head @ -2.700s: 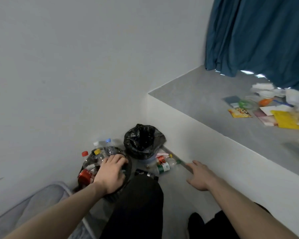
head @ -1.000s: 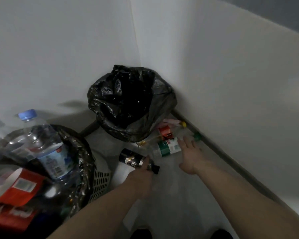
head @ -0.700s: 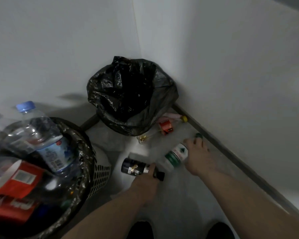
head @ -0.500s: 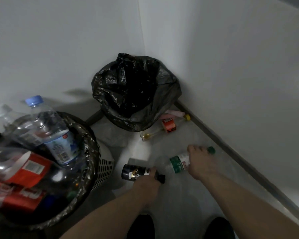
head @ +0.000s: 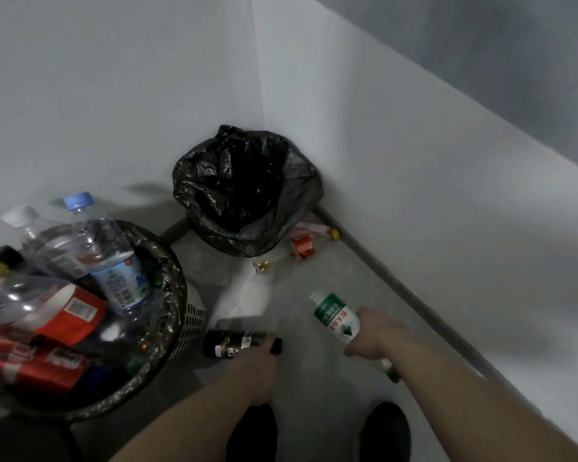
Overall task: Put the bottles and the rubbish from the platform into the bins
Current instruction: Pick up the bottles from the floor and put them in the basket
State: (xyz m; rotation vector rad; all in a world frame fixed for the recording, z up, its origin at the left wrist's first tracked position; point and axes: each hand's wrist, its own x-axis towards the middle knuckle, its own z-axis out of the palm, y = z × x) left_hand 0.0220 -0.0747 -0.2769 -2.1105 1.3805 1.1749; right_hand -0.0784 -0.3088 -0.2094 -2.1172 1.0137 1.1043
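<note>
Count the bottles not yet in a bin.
3. A black bottle gripped by the left hand, a green-labelled bottle gripped by the right hand, and an orange-labelled bottle lying on the floor beside the black-bagged bin. Others may hide behind that bin.

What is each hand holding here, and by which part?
Left hand grips the dark black-labelled bottle near its neck end. Right hand grips the clear plastic bottle with the green-and-white label around its body, just past the label.
</note>
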